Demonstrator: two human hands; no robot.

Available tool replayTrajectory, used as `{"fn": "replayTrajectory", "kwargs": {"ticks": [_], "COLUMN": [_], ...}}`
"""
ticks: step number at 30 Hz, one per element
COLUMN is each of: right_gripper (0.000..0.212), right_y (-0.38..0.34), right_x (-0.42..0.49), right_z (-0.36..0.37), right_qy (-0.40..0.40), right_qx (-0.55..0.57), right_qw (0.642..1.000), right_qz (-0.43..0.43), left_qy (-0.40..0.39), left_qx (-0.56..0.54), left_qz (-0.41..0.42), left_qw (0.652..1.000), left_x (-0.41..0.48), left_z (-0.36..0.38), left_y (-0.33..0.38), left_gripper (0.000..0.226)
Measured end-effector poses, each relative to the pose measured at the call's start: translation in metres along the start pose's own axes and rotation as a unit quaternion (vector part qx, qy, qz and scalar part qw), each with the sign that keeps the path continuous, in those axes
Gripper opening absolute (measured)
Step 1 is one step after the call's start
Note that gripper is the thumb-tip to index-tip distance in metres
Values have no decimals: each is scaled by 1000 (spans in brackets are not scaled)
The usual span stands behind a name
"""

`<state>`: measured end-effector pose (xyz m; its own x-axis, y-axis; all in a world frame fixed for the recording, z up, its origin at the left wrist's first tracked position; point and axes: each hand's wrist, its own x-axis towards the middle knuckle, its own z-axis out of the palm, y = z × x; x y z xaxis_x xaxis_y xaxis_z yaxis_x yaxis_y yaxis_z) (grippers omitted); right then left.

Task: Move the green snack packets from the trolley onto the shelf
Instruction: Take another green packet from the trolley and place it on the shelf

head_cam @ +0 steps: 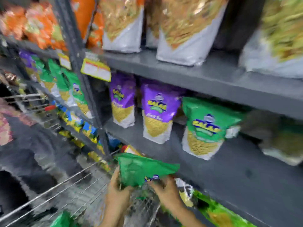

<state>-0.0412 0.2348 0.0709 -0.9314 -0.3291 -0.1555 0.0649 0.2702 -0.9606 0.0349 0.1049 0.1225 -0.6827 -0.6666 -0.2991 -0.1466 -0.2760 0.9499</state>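
Both hands, left hand [117, 187] and right hand [167, 190], clamp a green snack packet [144, 169] over the wire trolley [68, 189] rim, just below the shelf [237, 169] front edge. Carrying step, seemingly: next, lift it onto the bare board beside the standing green packet [206, 128].

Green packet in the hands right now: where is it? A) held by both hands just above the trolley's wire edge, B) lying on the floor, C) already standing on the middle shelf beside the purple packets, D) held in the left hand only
A: the green packet is gripped by the left hand and the right hand just above the trolley wire, not yet on the shelf.
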Motion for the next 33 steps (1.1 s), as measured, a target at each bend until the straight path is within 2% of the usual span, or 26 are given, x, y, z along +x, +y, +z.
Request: {"fn": "replayTrajectory", "kwargs": {"ticks": [2, 4, 6, 9, 11, 13, 17, 19, 23, 26, 28, 30, 31, 33], "right_gripper": [20, 42, 39, 20, 18, 16, 13, 14, 16, 23, 29, 23, 26, 53], "right_y": [-31, -60, -69, -58, -50, -39, -34, -35, -26, -19, -15, -10, -8, -4], "right_x": [-28, -59, -77, -88, -90, -89, -81, -75, -62, -57, -57, -56, -55, -50], "right_z": [-52, -110, -160, -232, -267, -300, -332, -339, -346, -350, -353, -357, -360, -367], "right_qy": [60, 118, 177, 256, 299, 330, 358, 360, 342, 358, 353, 336, 325, 294], "right_qx": [37, 54, 63, 55, 46, 41, -1, 4, 22, 54, 66, 133, 174, 227], "right_qw": [996, 987, 971, 954, 943, 935, 929, 928, 936, 930, 931, 931, 929, 928], "right_qz": [-49, -99, -145, -144, -135, -121, -97, -98, -83, -61, -62, -54, -40, 5], "left_qy": [-48, -133, -205, -287, -317, -344, -339, -326, -301, -287, -276, -252, -237, -229], "left_qx": [-19, -36, -50, 3, 46, 75, 91, 111, 152, 175, 167, 135, 118, 79], "left_qz": [47, 62, 62, 43, 1, -19, -9, 8, 19, 63, 78, 94, 105, 111], "left_qw": [998, 989, 975, 957, 947, 936, 936, 939, 941, 940, 943, 954, 959, 964], "left_x": [-33, -65, -89, -117, -129, -144, -156, -154, -144, -137, -135, -139, -140, -148], "left_z": [33, 76, 119, 189, 230, 266, 308, 322, 334, 339, 340, 337, 335, 332], "left_y": [21, 34, 39, 37, 36, 37, 40, 39, 28, 15, 4, -10, -21, -46], "left_gripper": [79, 70, 68, 78, 88, 89, 47, 37, 46, 50, 47, 47, 49, 52]}}
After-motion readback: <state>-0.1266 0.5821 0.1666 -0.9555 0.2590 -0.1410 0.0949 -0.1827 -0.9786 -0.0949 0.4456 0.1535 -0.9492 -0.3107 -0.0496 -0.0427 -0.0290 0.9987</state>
